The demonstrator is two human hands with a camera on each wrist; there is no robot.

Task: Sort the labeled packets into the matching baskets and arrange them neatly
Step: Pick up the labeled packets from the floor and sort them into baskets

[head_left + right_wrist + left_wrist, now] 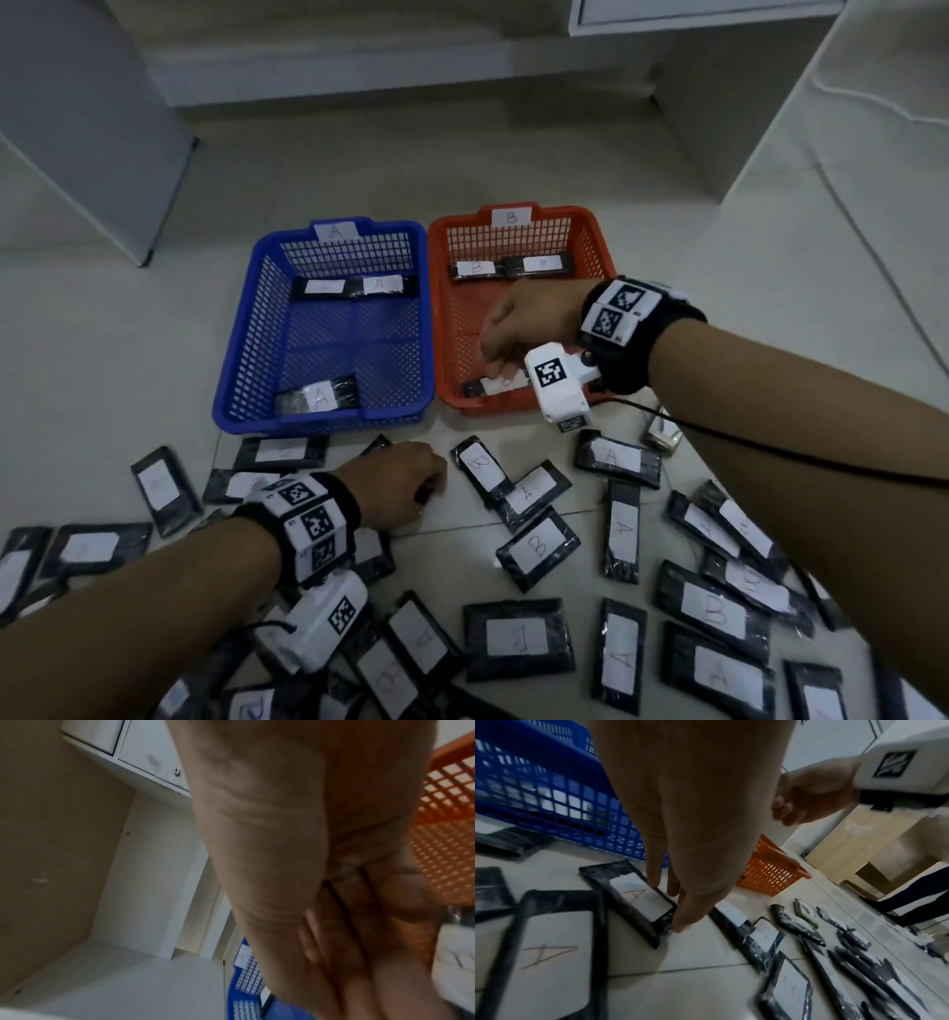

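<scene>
Black wrapped pkt (628, 902), white label, red "A"

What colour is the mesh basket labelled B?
The plastic mesh basket is orange-red, clearest in the head view.
</scene>
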